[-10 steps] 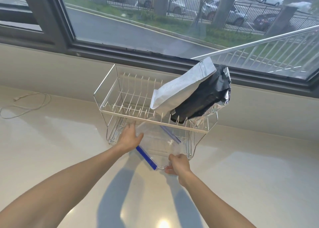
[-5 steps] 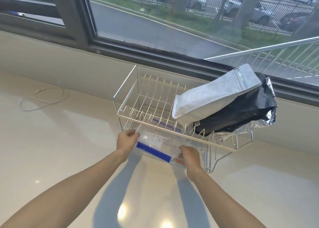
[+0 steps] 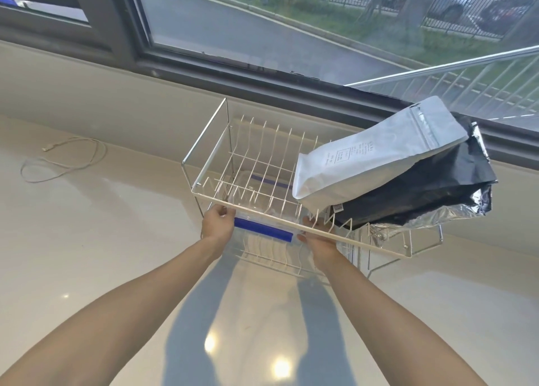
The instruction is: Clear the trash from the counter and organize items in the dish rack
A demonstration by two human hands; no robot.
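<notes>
Hands sliding clear zip bag (image 3: 262, 225) into dish rack (image 3: 344, 239) lower tier.
Left hand (image 3: 217, 225), right hand (image 3: 318, 238) pinching bag's blue-strip edge; keeping it level, clearing tines.

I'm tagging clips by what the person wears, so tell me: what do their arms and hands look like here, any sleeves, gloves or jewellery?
Both forearms are bare as far as the picture shows, with no sleeve in view. The left hand and right hand wear no gloves. No watch, bracelet or ring shows, though the fingers are partly hidden under the rack.
</notes>
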